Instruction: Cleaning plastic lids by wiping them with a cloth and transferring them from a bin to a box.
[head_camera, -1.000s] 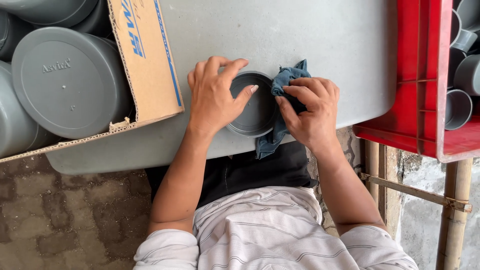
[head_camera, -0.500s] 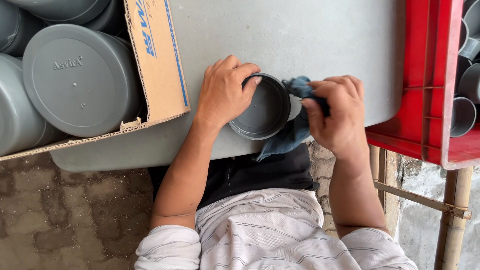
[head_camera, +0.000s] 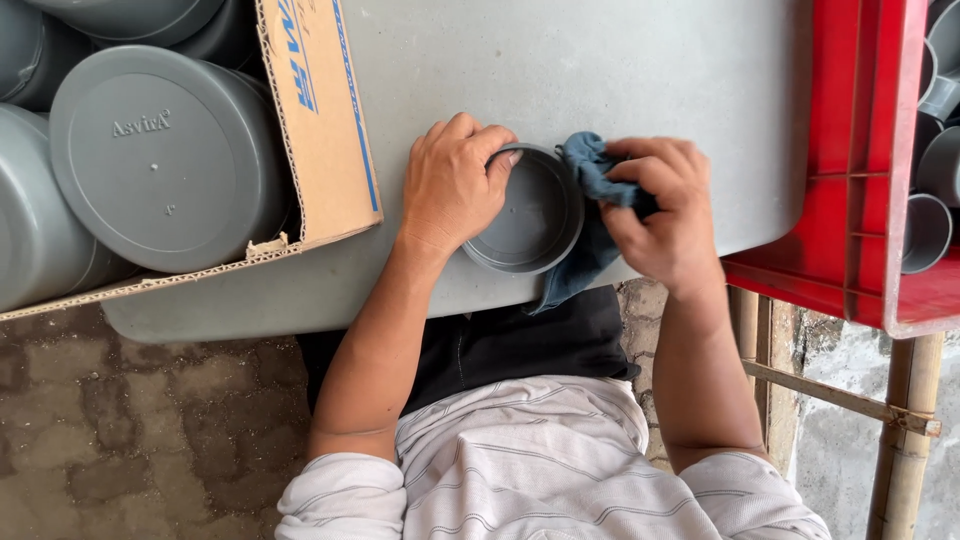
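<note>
Since the earlier frame, right hand (head_camera: 665, 215) and cloth have slid off the cap's middle to its right rim.

Left hand (head_camera: 455, 185) steadies the grey cap (head_camera: 525, 225), open side up at the near bench (head_camera: 600, 70) edge, fingers curled over its left rim. Right-hand fingers pinch a bunched blue cloth (head_camera: 590, 175) against the rim: wiping looks to be in hand, and the next move likely calls for turning the cap. Cardboard box (head_camera: 320, 130) of large grey caps (head_camera: 160, 160) left; red crate (head_camera: 850, 180) right.

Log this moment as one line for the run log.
left hand: steadying grey cap on grey table | right hand: blue cloth at cap rim
</note>
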